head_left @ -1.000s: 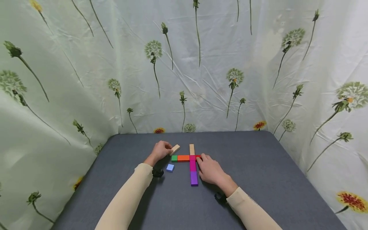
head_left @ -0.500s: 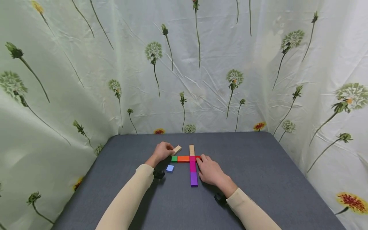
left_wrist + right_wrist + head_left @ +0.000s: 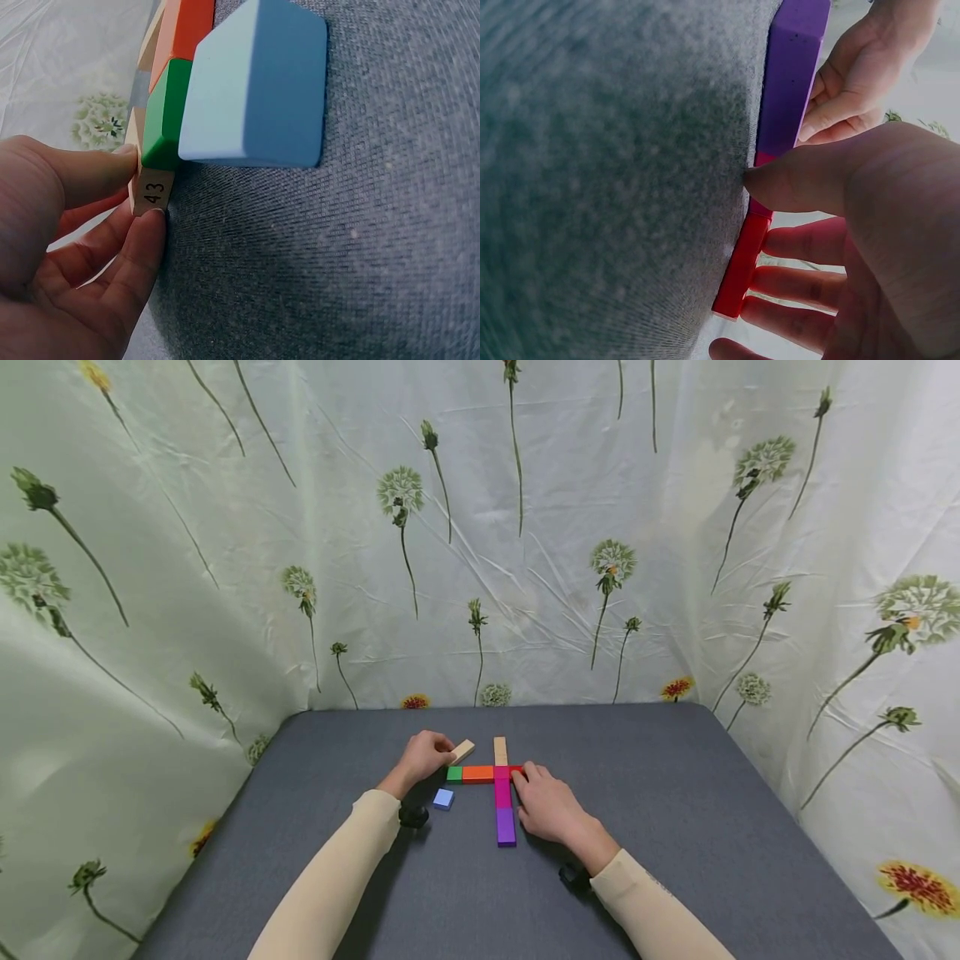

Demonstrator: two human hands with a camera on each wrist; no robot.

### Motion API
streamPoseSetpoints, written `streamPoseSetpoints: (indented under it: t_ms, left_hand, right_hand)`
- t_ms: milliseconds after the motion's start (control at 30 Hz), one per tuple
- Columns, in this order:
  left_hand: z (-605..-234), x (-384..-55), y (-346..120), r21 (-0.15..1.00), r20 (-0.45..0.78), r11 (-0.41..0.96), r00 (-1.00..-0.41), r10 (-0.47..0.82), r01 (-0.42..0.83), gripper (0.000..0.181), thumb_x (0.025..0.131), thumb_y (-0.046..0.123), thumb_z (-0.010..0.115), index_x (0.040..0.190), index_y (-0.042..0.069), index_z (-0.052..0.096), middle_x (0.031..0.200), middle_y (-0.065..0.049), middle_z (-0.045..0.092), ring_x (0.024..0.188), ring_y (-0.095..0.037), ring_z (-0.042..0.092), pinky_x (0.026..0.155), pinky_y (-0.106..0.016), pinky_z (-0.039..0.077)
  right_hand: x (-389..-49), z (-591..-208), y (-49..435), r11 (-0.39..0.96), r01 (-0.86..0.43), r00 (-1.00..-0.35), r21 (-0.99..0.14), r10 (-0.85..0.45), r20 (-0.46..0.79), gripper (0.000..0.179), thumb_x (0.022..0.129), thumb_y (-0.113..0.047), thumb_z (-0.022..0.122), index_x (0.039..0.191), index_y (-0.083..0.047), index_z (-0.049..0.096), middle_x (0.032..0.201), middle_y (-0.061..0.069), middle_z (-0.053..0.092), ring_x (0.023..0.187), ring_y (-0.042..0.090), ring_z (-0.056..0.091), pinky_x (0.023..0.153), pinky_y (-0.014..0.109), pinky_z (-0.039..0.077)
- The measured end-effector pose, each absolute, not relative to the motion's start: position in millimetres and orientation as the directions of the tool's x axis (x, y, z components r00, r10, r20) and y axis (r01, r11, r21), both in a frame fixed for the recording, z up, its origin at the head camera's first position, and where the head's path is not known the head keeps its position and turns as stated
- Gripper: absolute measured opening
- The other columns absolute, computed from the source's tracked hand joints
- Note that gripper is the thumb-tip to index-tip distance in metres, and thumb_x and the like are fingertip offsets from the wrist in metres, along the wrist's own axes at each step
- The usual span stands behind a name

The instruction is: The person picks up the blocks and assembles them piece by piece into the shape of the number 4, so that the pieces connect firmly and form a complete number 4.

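Note:
My left hand (image 3: pixel 426 755) pinches the near end of a plain wooden block (image 3: pixel 464 750), marked 43 in the left wrist view. The block lies slanted behind a green block (image 3: pixel 454 775). An orange block (image 3: pixel 477 774) joins the green one to a magenta block (image 3: pixel 502 790). Beyond the magenta stands another plain wooden block (image 3: pixel 500 750) in line; a purple block (image 3: pixel 506 828) continues it towards me. My right hand (image 3: pixel 553 806) rests at the cross's right side, fingertips touching a red block (image 3: pixel 742 266). Its thumb lies by the magenta and purple blocks, apart from the red one.
A light blue block (image 3: pixel 443 799) lies loose in front of the green block, close to the left wrist. The blocks lie on a dark grey cloth-covered table (image 3: pixel 660 827). A flower-printed curtain (image 3: pixel 555 568) hangs behind and at both sides.
Over the past second my left hand shifts the plain wooden block slightly to the right. The right hand and the joined blocks stay where they were.

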State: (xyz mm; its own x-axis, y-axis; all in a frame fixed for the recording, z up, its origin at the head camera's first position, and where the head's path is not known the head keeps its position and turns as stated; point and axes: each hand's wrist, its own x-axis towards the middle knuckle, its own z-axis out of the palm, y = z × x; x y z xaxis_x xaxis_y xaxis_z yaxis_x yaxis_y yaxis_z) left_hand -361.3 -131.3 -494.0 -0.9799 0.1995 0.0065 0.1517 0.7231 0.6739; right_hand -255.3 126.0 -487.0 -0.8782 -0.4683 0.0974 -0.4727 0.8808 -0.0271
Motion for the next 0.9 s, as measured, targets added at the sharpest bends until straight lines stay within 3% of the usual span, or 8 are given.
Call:
streamPoseSetpoints:
  t_ms: [533,900]
  left_hand:
    - [-493.9,-358.6,-133.0,0.666,0.015,0.727,-0.977,0.213,0.169,0.012,0.093,0.015,0.074,0.102,0.008,0.077,0.092,-0.002,0.07,0.086,-0.019,0.061,0.079,-0.041,0.051]
    - [-488.3,-355.3,-138.4,0.677,0.014,0.71,-0.967,0.254,0.196,0.019,0.095,0.017,0.07,0.111,0.007,0.074,0.101,-0.006,0.072,0.095,-0.022,0.065,0.083,-0.044,0.053]
  right_hand:
    - [-254.3,-486.1,125.8,0.88,-0.474,-0.877,-0.024,-0.469,0.103,0.055,0.093,-0.026,0.071,0.14,-0.002,0.056,0.12,0.013,0.054,0.112,0.026,0.055,0.082,0.041,0.055]
    - [-255.5,-489.5,125.5,0.889,-0.458,-0.886,-0.023,-0.454,0.096,0.055,0.093,-0.027,0.07,0.141,-0.003,0.055,0.121,0.013,0.053,0.114,0.026,0.054,0.082,0.042,0.055]
